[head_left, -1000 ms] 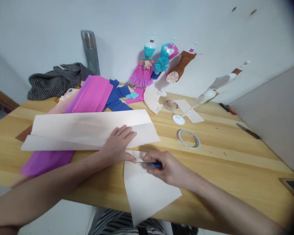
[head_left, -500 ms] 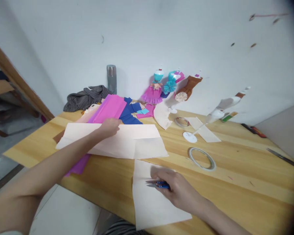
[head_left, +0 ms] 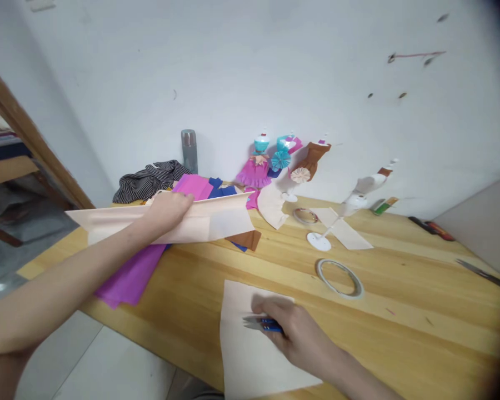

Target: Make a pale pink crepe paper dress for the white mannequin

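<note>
My left hand [head_left: 169,210] grips the far edge of a large cream paper sheet [head_left: 191,226], which is bent up above the pile of coloured paper. Purple paper [head_left: 129,280] and brown paper [head_left: 250,239] stick out beneath it. My right hand [head_left: 291,336] is closed around small blue-handled thread snips [head_left: 266,324], their blades pointing left. It rests over a smaller cream paper piece [head_left: 250,361] lying flat at the table's front edge.
A tape roll [head_left: 340,279], a white mini dress form [head_left: 319,240] and a cream strip [head_left: 350,233] occupy the right side. Against the wall stand dressed mini forms [head_left: 258,166] and a grey flask [head_left: 189,151]. Striped cloth [head_left: 150,180] lies at the back left; scissors [head_left: 483,272] lie far right.
My left hand has moved left and lifted the large cream sheet from flat to bent up, away from the smaller piece, uncovering brown paper. My right hand stays over the smaller piece with the snips.
</note>
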`<control>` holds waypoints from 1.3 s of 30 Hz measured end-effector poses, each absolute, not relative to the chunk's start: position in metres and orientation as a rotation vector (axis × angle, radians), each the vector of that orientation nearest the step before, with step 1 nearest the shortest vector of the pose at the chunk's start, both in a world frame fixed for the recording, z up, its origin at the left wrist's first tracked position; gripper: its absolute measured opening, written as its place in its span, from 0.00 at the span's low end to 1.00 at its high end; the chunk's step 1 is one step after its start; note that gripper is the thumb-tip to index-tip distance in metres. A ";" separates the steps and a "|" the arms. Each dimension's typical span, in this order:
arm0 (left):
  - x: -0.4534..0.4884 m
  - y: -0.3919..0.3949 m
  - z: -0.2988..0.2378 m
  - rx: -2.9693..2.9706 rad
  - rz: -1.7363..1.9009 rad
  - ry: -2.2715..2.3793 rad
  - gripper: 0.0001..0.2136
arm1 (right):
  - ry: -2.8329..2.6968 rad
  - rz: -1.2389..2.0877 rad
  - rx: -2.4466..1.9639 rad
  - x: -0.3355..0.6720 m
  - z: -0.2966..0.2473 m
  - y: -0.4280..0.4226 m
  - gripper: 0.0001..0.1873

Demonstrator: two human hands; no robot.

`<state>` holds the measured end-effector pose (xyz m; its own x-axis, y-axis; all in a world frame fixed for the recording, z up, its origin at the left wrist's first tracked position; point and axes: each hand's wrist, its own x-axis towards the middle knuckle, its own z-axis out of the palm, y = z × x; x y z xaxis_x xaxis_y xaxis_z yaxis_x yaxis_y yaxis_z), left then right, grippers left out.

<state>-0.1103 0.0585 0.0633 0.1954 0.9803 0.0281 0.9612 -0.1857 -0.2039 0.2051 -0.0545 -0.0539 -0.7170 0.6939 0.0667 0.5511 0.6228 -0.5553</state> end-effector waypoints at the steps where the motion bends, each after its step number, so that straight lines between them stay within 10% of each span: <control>1: -0.109 0.050 0.062 -2.292 0.181 -1.860 0.15 | -2.570 0.743 -1.004 0.205 -0.055 -0.054 0.09; 17: -0.134 0.064 -0.004 -2.272 0.152 -2.096 0.15 | -2.571 0.753 -1.040 0.205 -0.054 -0.055 0.11; 32: -0.184 0.112 0.056 -1.997 -0.379 -2.428 0.19 | -2.469 0.708 -1.065 0.200 -0.060 -0.054 0.10; 39: -0.086 0.058 0.003 -2.723 -0.193 -2.236 0.22 | -2.158 0.701 -1.055 0.196 -0.070 -0.047 0.07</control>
<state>-0.0858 0.0583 0.0027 0.2208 0.9625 -0.1577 0.9212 -0.1527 0.3580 0.1956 -0.0468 -0.0702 -0.4824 0.8224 0.3017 0.4879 0.5383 -0.6872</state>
